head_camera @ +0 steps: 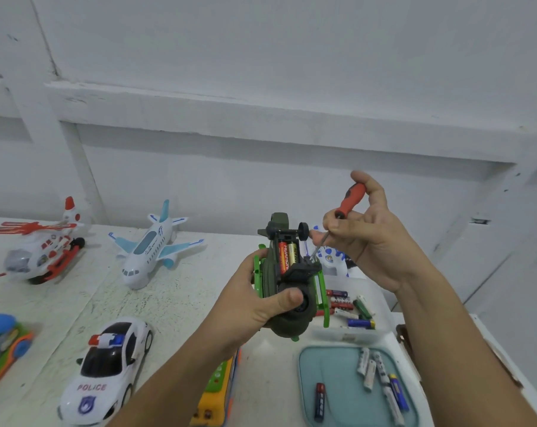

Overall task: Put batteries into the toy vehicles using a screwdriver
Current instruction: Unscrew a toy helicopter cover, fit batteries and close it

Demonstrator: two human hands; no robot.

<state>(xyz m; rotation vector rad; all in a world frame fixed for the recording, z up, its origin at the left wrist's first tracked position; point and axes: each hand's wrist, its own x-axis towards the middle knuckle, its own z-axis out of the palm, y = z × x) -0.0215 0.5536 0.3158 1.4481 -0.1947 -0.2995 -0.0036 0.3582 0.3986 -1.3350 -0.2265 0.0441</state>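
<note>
Green army toy (287,315), belly up, sits just below the centre of my view. My left grip (254,306) is clamped round its body, thumb pressed on the underside. Two batteries (287,255) show in the open bay toward 12 o'clock, and the black cover (301,269) lies skewed over the bay's lower end. My right grip (372,238), out at 2 o'clock, pinches the red-handled screwdriver (350,200), with its tip down at the cover's upper corner. I judge the batteries are in and the step is closing up. Next, the cover needs seating flat and the blade squaring in the screw head before turning. Spare batteries (370,368) lie in the teal tray (338,371) at 5 o'clock.
</note>
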